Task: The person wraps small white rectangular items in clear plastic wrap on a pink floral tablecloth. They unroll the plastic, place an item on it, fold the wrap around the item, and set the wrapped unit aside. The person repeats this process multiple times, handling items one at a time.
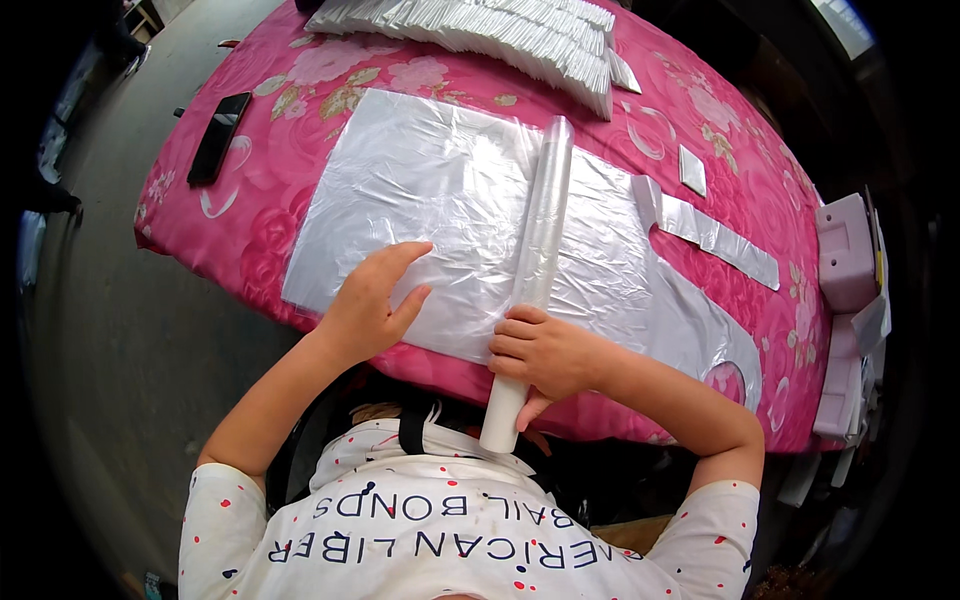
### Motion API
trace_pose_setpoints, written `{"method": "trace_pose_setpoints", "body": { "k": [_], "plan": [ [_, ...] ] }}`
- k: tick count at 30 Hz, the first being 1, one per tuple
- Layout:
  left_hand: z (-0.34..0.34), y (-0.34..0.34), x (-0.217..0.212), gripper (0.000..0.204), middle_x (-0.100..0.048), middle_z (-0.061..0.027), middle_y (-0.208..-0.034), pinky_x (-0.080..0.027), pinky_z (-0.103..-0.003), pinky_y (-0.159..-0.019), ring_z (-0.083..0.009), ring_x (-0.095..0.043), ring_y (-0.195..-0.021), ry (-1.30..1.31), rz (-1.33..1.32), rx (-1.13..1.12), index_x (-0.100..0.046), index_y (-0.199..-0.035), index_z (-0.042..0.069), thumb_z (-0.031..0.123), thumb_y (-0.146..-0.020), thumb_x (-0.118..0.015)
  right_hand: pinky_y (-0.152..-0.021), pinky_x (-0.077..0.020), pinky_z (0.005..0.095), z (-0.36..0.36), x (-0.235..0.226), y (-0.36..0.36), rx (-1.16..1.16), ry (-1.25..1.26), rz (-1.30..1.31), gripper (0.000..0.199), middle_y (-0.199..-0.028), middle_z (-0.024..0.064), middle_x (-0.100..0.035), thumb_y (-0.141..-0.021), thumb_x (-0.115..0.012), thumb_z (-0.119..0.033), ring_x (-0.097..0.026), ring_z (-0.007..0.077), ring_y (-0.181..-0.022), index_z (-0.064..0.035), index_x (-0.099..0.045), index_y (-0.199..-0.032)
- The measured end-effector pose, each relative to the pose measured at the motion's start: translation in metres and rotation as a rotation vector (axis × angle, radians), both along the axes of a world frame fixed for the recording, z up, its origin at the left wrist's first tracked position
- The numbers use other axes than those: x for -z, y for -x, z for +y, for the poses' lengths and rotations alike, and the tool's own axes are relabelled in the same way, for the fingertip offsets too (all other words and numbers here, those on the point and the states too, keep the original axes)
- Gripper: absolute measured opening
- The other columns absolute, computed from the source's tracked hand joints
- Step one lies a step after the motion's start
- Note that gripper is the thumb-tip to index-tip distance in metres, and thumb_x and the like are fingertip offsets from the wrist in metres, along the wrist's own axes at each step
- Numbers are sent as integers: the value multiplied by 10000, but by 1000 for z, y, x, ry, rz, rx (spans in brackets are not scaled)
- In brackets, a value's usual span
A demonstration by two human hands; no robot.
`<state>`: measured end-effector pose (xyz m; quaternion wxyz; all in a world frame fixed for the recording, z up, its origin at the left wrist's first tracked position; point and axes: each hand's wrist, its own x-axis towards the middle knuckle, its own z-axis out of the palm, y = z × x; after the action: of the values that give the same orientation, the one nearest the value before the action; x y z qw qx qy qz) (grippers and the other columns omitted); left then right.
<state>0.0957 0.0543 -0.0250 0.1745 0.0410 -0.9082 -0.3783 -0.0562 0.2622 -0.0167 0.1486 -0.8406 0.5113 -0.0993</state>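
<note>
A stack of thin translucent plastic bags (pixel 420 190) lies flat on the table, with cut-out handles (pixel 715 240) spread toward the right. Across the bags rests a long white tube (pixel 545 220) with plastic film around its far part. My right hand (pixel 545 352) is wrapped round the near end of this tube, which juts past the table edge toward my body. Over the lower left of the bags is my left hand (pixel 375 300), its fingers apart and nothing in them. Whether its fingertips touch the plastic I cannot tell.
A pink floral cloth (pixel 270 150) covers the table. On it are a black phone (pixel 219 138) at the left, a large pile of folded white plastic (pixel 500 35) at the far side, and a small folded packet (pixel 692 170) at the right. Pinkish plastic boxes (pixel 846 255) stand beside the right edge.
</note>
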Motion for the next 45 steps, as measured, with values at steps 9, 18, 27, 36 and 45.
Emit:
{"method": "trace_pose_setpoints", "body": {
  "k": [9, 18, 27, 36, 45],
  "plan": [
    [-12, -37, 3, 443, -541, -190, -1176, -412, -387, -918, -349, -518, -1073, 92, 5, -86, -487, -1209, 1, 75, -787, -599, -1016, -272, 451, 37, 1, 14, 401, 246, -116, 743, -1337, 168, -398, -749, -500, -669, -384, 340, -1204, -91, -487, -1216],
    [-41, -91, 4, 434, -549, -169, -1181, -412, -363, -923, -323, -530, -1080, 38, 10, -269, -491, -1211, 1, 44, -791, -587, -1092, -157, 451, 8, 2, 28, 369, 16, 34, 774, -1426, 94, -331, -809, -372, -675, -235, 299, -1349, -112, -409, -1339],
    [-46, -108, -4, 429, -552, -162, -1182, -438, -333, -881, -274, -552, -1060, -198, 13, -362, -488, -1218, 2, 46, -801, -582, -1054, -256, 456, -163, -11, -27, 94, 215, -240, 578, -1307, 127, -469, -852, -478, -484, -362, 297, -1273, -57, -487, -1241],
    [-35, -135, 8, 480, -536, -181, -1165, -454, -333, -866, -263, -557, -1030, -381, -51, -376, -433, -1244, -28, 87, -807, -594, -1072, -245, 426, -174, 6, 4, 290, 255, -15, 479, -1291, 92, -485, -869, -493, -378, -359, 270, -1274, -58, -505, -1224],
    [-32, -117, -5, 794, -529, -210, -1137, -447, -348, -854, -311, -560, -1005, -375, -480, -476, -266, -1337, -47, 163, -712, -708, -1093, -161, 437, -239, 42, -55, 702, 519, -148, 661, -1421, 215, -243, -835, -567, -343, -188, 397, -1328, -58, -313, -1375]
  ]
}}
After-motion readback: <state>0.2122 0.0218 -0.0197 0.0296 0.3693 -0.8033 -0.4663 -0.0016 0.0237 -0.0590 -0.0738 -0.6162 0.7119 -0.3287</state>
